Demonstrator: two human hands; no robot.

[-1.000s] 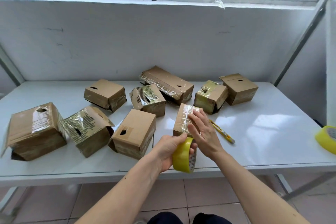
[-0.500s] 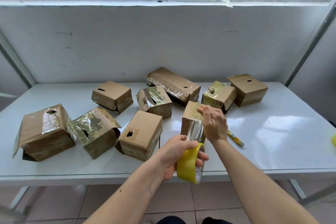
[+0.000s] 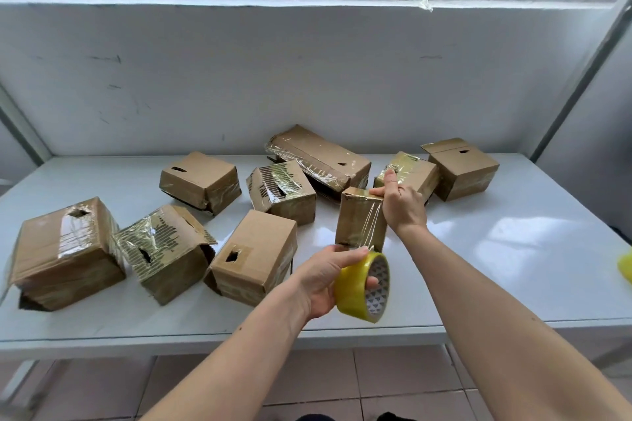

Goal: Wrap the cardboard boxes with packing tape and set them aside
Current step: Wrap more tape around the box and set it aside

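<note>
Nine cardboard boxes (image 3: 253, 252), one tape roll (image 3: 363, 287), two hands (image 3: 403, 206).

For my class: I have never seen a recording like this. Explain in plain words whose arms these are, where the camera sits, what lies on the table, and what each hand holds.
No machine here: a person works with two bare hands. The one picture comes from a wide-angle camera worn on the head, looking forward and down, so the arms reach in from the bottom edge.

A white table stands against a white wall. On it lie several small cardboard boxes; some, like the long box at the back, are already wrapped in shiny tape.

The left hand grips a yellow roll of clear packing tape near the front edge of the table. A strip of tape runs from the roll up over the small upright box. The right hand holds that box at its top right corner. A second yellow roll peeks in at the far right edge.
</note>
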